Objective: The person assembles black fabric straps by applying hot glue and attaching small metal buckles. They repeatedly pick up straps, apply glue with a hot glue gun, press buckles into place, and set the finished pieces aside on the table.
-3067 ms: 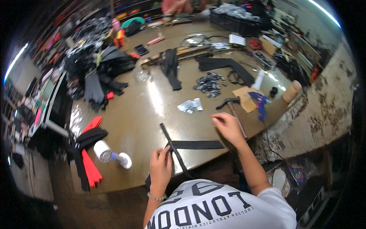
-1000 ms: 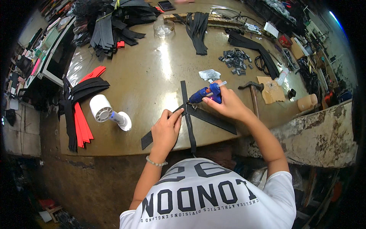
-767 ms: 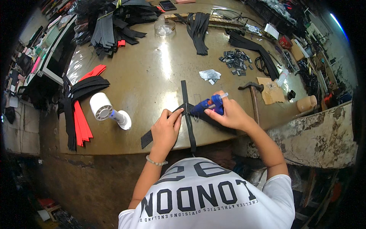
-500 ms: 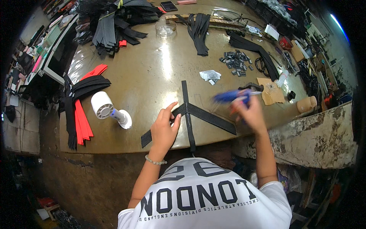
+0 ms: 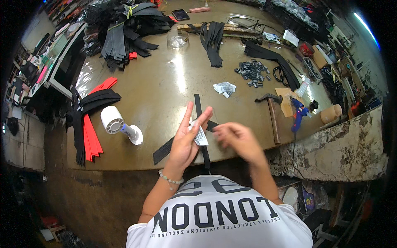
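Note:
My left hand (image 5: 186,138) is raised over the black webbing straps, fingers stretched, with a small white printed label (image 5: 201,136) held at its thumb. My right hand (image 5: 242,142) is just to the right of the label, slightly blurred, its fingers loosely bent and apart; nothing shows in them. Beneath both hands lie the crossed black straps (image 5: 164,151), one running upright (image 5: 197,101) and others slanting out; the hands cover their crossing. A blue glue gun (image 5: 298,113) rests at the right near the cardboard piece. Beside it lies a hammer (image 5: 273,118) with a wooden handle.
More white labels (image 5: 224,88) and a pile of small dark buckles (image 5: 253,72) lie ahead. A white handheld fan (image 5: 124,125) stands left, near red and black straps (image 5: 92,140). Strap bundles, a clear round dish (image 5: 178,40) and a phone (image 5: 180,15) sit farther back. A tape roll (image 5: 331,113) is at right.
My right hand has put the blue glue gun down at the right and come back to the middle. My left hand has lifted off the straps and now holds a label.

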Demonstrator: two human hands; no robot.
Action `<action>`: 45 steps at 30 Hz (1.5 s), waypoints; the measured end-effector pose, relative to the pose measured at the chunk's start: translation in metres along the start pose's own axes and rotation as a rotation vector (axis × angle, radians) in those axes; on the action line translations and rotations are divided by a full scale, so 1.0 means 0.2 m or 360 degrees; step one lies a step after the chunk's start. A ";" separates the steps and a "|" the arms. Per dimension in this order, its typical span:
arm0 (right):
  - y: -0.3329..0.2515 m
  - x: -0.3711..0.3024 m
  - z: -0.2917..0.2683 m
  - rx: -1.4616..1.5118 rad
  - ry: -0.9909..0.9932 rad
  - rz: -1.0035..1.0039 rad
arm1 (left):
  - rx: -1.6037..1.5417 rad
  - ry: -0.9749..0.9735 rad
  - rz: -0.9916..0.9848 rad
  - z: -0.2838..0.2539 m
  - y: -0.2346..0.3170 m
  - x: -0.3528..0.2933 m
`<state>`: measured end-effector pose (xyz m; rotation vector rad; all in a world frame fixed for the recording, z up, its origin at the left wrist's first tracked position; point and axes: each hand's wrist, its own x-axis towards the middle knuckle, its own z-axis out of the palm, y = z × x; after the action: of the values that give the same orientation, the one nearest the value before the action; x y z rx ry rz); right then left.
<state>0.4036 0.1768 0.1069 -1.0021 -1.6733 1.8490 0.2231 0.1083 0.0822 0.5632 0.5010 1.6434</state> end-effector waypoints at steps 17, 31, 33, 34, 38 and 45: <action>0.13 -0.03 0.19 -0.0045 0.0361 -0.0609 | -0.0334 0.0456 0.0401 -0.05 -0.01 0.00; 0.09 -0.07 0.20 -0.0931 0.0241 -0.1242 | -0.0990 0.0674 -0.0396 -0.01 0.02 0.00; 0.09 -0.08 0.20 -0.0981 0.0131 -0.1250 | -0.0909 0.0544 -0.0357 -0.05 0.02 0.00; 0.08 -0.09 0.20 -0.0971 0.0130 -0.1238 | -0.0891 0.0532 -0.0346 -0.07 0.03 0.00; 0.09 -0.11 0.20 -0.0908 0.0090 -0.1196 | -0.0754 0.0659 -0.0154 -0.08 0.04 0.00; 0.16 -0.12 0.22 -0.0527 0.0215 -0.1027 | -0.0516 0.0537 0.0004 -0.03 0.13 -0.03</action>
<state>0.3899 0.1247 0.0813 -0.5766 -1.9557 1.0918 0.1997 0.0991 0.0936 0.0454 0.4629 1.7860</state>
